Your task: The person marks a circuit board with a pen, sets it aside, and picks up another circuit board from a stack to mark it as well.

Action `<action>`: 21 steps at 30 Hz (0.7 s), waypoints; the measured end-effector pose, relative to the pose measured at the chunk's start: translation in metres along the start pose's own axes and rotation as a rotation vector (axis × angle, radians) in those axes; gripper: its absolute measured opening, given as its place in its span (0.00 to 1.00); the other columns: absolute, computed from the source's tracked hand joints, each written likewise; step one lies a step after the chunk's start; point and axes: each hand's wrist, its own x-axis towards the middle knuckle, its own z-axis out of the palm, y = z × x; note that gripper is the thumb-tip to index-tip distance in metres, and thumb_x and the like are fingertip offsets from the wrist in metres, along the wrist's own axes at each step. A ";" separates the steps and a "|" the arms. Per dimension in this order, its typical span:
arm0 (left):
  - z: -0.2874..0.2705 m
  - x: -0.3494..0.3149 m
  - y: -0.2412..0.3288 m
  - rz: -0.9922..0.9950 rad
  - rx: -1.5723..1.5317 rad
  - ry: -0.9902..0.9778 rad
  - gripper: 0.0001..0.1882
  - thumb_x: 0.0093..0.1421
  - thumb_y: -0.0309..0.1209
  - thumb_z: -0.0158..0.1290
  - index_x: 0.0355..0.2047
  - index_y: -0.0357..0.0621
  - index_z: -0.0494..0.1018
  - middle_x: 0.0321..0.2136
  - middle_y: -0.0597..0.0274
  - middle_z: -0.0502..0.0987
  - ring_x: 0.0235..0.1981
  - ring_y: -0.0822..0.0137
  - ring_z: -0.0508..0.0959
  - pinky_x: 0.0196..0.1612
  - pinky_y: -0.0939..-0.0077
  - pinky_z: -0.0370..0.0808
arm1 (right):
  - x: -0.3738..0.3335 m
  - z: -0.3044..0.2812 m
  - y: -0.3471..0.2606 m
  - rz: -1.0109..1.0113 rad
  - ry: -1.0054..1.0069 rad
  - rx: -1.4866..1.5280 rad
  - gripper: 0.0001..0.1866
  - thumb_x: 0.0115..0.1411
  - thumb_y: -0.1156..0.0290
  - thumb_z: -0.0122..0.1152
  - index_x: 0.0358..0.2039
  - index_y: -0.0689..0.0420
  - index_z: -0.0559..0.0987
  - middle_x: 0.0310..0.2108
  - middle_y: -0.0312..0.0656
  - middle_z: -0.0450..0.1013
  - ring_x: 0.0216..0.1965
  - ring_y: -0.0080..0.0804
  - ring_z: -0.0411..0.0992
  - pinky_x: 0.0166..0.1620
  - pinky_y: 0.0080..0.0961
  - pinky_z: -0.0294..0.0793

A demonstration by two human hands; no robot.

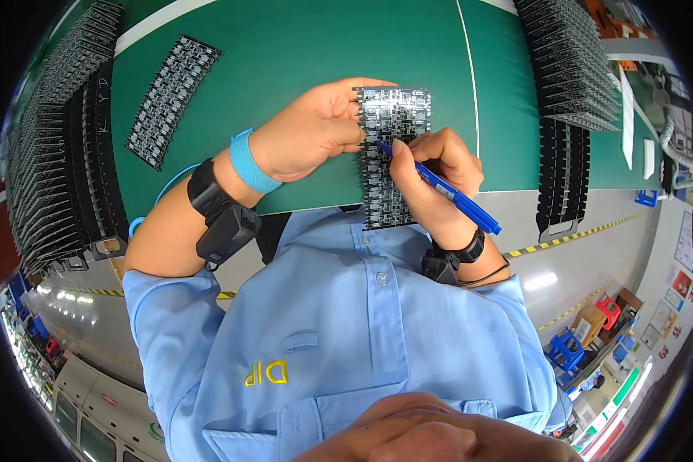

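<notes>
A dark circuit board panel (396, 115), long and packed with small parts, is held up near the front edge of the green table, its near end reaching toward my shirt. My left hand (308, 131) is closed on the panel's left edge, thumb and fingers pinching it; some fingertips are hidden behind it. In my right hand (439, 177) is a blue marker pen (458, 199), its tip at the panel's left-middle part. Whether the tip touches the surface I cannot tell. Another circuit board panel (173, 100) lies slantwise on the table to the left.
Black slotted racks (88, 165) with several upright boards stand at the left. At the right, a similar rack (564, 173) holds a dense row of boards (570, 69). A light blue wrist strap (250, 162) with a cord circles my left wrist. The green table (285, 46) ends just before my body.
</notes>
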 end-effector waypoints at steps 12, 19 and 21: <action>0.001 0.000 0.000 -0.003 0.001 0.010 0.30 0.60 0.16 0.44 0.64 0.33 0.56 0.55 0.55 0.72 0.55 0.67 0.74 0.59 0.72 0.71 | 0.000 0.004 0.006 -0.045 -0.003 -0.023 0.14 0.54 0.84 0.67 0.23 0.59 0.68 0.20 0.37 0.72 0.20 0.17 0.68 0.24 0.16 0.66; 0.005 0.000 0.000 0.001 -0.028 0.075 0.33 0.53 0.10 0.41 0.62 0.33 0.60 0.49 0.61 0.76 0.41 0.81 0.75 0.32 0.90 0.69 | 0.000 0.005 0.005 -0.047 -0.009 -0.056 0.14 0.54 0.84 0.67 0.23 0.59 0.68 0.20 0.37 0.73 0.20 0.17 0.68 0.24 0.16 0.66; 0.004 0.000 -0.001 0.002 -0.033 0.074 0.32 0.53 0.10 0.42 0.62 0.33 0.60 0.49 0.61 0.76 0.41 0.81 0.75 0.32 0.90 0.68 | -0.001 0.004 0.005 -0.035 0.002 -0.020 0.14 0.55 0.84 0.66 0.23 0.59 0.68 0.20 0.37 0.73 0.20 0.17 0.68 0.24 0.16 0.66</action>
